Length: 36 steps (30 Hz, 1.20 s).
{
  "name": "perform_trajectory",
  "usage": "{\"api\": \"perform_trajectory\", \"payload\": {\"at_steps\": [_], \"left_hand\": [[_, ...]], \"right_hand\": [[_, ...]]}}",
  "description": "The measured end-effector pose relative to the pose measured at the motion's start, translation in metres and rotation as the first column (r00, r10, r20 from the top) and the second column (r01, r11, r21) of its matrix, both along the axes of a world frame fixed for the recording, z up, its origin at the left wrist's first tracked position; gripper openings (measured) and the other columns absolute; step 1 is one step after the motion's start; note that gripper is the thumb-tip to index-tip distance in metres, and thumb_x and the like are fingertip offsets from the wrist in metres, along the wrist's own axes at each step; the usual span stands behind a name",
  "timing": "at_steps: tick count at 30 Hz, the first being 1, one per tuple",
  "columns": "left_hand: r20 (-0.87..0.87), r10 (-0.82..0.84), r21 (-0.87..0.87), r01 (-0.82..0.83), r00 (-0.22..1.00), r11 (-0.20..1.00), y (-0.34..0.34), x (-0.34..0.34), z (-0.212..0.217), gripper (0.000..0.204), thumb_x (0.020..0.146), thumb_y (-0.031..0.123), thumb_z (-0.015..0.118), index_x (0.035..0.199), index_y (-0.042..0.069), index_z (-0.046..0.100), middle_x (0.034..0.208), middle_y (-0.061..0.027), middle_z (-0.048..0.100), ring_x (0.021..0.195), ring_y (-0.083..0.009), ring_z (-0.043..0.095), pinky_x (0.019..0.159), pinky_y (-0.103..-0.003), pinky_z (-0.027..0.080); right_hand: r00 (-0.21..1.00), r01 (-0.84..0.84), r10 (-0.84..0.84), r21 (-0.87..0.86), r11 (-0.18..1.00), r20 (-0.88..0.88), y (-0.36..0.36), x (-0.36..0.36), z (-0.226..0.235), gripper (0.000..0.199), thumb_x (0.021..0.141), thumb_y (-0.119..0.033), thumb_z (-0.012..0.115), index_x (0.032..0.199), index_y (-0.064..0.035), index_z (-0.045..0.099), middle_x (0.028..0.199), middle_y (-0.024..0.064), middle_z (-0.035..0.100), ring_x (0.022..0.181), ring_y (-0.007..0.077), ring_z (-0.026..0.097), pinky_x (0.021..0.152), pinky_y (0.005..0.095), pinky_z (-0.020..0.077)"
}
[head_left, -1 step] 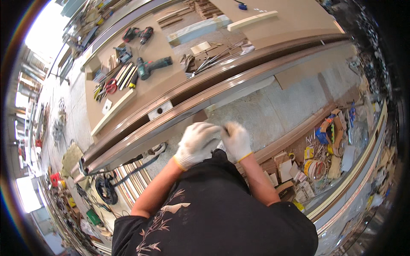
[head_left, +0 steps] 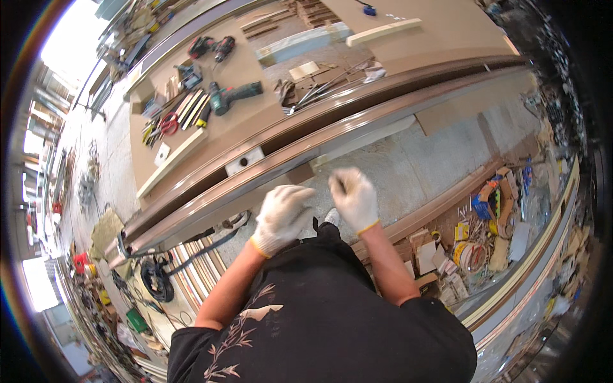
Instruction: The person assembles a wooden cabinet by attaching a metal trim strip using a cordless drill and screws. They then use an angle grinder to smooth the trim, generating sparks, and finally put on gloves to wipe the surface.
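Both hands, in white knit gloves, are held over the gap in front of my body, apart from each other. My left hand (head_left: 281,216) has its fingers loosely bent and apart, and I see nothing in them. My right hand (head_left: 355,199) is curled, thumb toward fingertips; a dark spot shows inside the curl, and whether anything is held there I cannot make out. Just beyond the hands runs a long brown metal profile (head_left: 357,124), lying slantwise across the view. A white plate with a dark round hole (head_left: 244,162) sits in its channel. Neither hand touches the profile.
On the brown board bench lie a green cordless drill (head_left: 234,96), a red-and-black drill (head_left: 214,48), red-handled scissors (head_left: 169,124) and a pale wood strip (head_left: 172,163). Boxes and scraps (head_left: 491,210) clutter the floor at right. A black strap (head_left: 204,251) hangs at left.
My hands, close together before, have moved apart: the left a little left and down, the right slightly up. The view has shifted slightly, and a shoe shows more between them.
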State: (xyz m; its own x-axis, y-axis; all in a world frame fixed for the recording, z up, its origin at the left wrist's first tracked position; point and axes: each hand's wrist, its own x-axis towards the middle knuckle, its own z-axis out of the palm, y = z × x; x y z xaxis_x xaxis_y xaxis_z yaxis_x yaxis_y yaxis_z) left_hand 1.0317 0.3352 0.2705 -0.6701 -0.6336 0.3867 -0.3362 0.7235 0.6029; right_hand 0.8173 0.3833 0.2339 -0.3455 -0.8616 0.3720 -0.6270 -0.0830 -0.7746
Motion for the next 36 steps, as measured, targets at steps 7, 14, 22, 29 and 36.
{"api": "perform_trajectory", "payload": {"at_steps": [7, 14, 22, 29, 36], "left_hand": [[0.005, 0.547, -0.002, -0.547, 0.837, 0.837, 0.057, 0.198, -0.018, 0.027, 0.092, 0.007, 0.080, 0.118, 0.003, 0.074, 0.110, -0.0153, 0.076, 0.102, -0.0347, 0.071, 0.091, -0.044, 0.056], [-0.231, 0.900, -0.005, -0.925, 0.370, 0.380, 0.109, 0.400, -0.004, 0.023, 0.101, 0.010, 0.076, 0.121, 0.000, 0.074, 0.108, -0.0127, 0.076, 0.098, -0.0235, 0.071, 0.090, -0.035, 0.057], [-0.190, 0.981, -0.176, -0.984, 0.029, -0.004, 0.052, 0.570, -0.009, 0.068, 0.092, 0.059, 0.079, 0.129, 0.003, 0.072, 0.133, -0.0250, 0.066, 0.132, -0.0410, 0.054, 0.113, -0.055, 0.044], [0.133, 0.988, -0.233, -0.967, 0.073, 0.103, 0.008, 0.601, -0.006, 0.063, 0.076, 0.050, 0.086, 0.111, -0.001, 0.077, 0.110, -0.0223, 0.074, 0.109, -0.0408, 0.066, 0.097, -0.053, 0.054], [-0.321, 0.903, 0.479, -0.773, 0.287, 0.416, 0.011, 0.682, 0.047, 0.050, 0.087, 0.020, 0.084, 0.125, -0.007, 0.066, 0.106, -0.0136, 0.075, 0.088, -0.0164, 0.075, 0.077, -0.031, 0.062]], "right_hand": [[0.910, 0.096, -0.071, 0.043, 0.994, -0.408, -0.079, 0.035, 0.037, 0.037, 0.097, -0.042, 0.077, 0.109, -0.0068, 0.080, 0.110, 0.0169, 0.080, 0.103, 0.0368, 0.076, 0.095, 0.0479, 0.0590], [0.851, 0.328, -0.114, 0.350, 0.877, -0.512, -0.084, 0.027, 0.047, 0.039, 0.101, -0.044, 0.070, 0.108, -0.0063, 0.078, 0.107, 0.0216, 0.078, 0.101, 0.0418, 0.074, 0.088, 0.0507, 0.0562], [0.979, 0.162, -0.074, 0.501, 0.850, -0.189, -0.131, -0.013, 0.035, 0.022, 0.098, -0.023, 0.072, 0.096, -0.0008, 0.072, 0.072, 0.0040, 0.068, 0.056, 0.0146, 0.062, 0.053, 0.0332, 0.0495], [0.507, 0.389, 0.582, 0.772, 0.502, -0.635, -0.027, 0.059, -0.066, 0.078, 0.088, -0.036, 0.082, 0.151, 0.0008, 0.056, 0.140, 0.0288, 0.068, 0.131, 0.0443, 0.066, 0.112, 0.0485, 0.0537], [0.638, -0.679, 0.754, 0.574, 0.457, 0.156, -0.036, 0.494, 0.037, 0.032, 0.098, -0.017, 0.074, 0.124, 0.0018, 0.075, 0.111, 0.0194, 0.080, 0.100, 0.0265, 0.079, 0.091, 0.0352, 0.0597]]}}
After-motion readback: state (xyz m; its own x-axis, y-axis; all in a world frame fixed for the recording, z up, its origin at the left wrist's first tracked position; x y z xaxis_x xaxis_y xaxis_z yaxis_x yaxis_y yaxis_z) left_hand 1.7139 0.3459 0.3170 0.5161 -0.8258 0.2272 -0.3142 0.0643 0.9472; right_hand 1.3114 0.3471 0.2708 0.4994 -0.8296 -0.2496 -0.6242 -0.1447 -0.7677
